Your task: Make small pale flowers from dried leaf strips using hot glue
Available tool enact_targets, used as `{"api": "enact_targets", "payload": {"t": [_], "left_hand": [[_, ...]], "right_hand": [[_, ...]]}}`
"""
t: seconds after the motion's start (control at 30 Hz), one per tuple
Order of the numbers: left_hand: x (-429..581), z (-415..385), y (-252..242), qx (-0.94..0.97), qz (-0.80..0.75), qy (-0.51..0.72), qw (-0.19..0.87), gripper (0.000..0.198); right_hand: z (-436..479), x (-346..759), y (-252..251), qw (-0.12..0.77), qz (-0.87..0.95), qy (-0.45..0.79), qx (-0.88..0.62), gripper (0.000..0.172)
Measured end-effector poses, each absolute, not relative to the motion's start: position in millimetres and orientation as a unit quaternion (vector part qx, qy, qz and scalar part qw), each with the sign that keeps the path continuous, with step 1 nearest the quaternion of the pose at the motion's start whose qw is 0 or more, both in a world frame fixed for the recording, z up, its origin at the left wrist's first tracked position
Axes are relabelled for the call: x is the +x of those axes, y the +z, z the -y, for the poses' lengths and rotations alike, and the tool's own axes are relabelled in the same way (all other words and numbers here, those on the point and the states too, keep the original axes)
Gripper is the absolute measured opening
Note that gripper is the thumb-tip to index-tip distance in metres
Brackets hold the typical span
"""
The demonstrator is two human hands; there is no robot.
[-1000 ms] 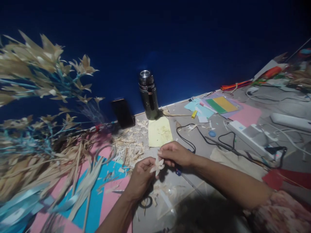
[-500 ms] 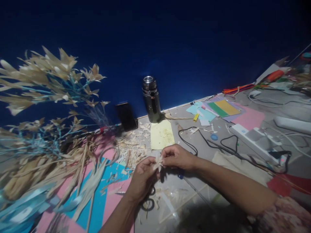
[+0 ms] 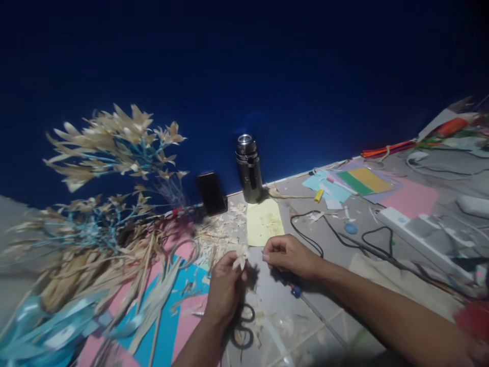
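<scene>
My left hand (image 3: 226, 286) is closed around the base of a small pale flower (image 3: 241, 256) made of dried leaf strips, held upright above the floor. My right hand (image 3: 289, 255) hovers just to the right of the flower, its fingers curled in a pinch with a small gap to the petals; what it pinches, if anything, is too small to make out. Black-handled scissors (image 3: 242, 330) lie on the floor under my left wrist. A pen (image 3: 305, 302) lies under my right forearm.
A bunch of dried leaf flowers on blue stems (image 3: 114, 148) fills the left. A steel flask (image 3: 249, 168), a dark phone (image 3: 212, 193) and a yellow sheet (image 3: 264, 221) stand by the blue wall. Cables (image 3: 344, 234), coloured paper (image 3: 359, 180) and a power strip (image 3: 420, 228) lie right.
My right hand has let go of the flower and drawn slightly to the right. The camera has tilted, shifting the whole scene down and right.
</scene>
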State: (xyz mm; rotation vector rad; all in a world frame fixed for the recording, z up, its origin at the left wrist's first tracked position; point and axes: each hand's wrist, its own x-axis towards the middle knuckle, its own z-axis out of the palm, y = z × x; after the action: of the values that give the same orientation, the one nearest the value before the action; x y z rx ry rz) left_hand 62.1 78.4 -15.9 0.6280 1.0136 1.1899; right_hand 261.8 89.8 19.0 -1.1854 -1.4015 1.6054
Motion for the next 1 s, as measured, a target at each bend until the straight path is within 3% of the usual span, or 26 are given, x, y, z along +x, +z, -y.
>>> {"api": "enact_targets", "payload": {"t": [0.1, 0.2, 0.5, 0.6, 0.8, 0.93, 1.0], "left_hand": [[54, -89, -17, 0.286, -0.449, 0.580, 0.617, 0.033], [47, -95, -12, 0.232, -0.394, 0.607, 0.650, 0.036], [51, -81, -1, 0.229, -0.324, 0.577, 0.714, 0.033], [55, -78, -6, 0.275, -0.323, 0.549, 0.720, 0.036], [58, -79, -12, 0.329, -0.344, 0.545, 0.690, 0.035], [59, -81, -14, 0.369, -0.364, 0.550, 0.655, 0.030], [59, -80, -16, 0.381, -0.379, 0.539, 0.648, 0.029]], "right_hand": [[-91, 262, 17, 0.352, 0.545, 0.599, -0.469, 0.018], [-93, 263, 15, 0.362, 0.575, 0.557, -0.477, 0.017], [-88, 259, 9, 0.380, 0.687, 0.416, -0.459, 0.012], [-87, 259, 4, 0.354, 0.760, 0.315, -0.445, 0.007], [-85, 260, 1, 0.270, 0.811, 0.220, -0.469, 0.017], [-85, 260, -1, 0.276, 0.815, 0.212, -0.463, 0.029], [-85, 259, -4, 0.301, 0.814, 0.210, -0.450, 0.026]]}}
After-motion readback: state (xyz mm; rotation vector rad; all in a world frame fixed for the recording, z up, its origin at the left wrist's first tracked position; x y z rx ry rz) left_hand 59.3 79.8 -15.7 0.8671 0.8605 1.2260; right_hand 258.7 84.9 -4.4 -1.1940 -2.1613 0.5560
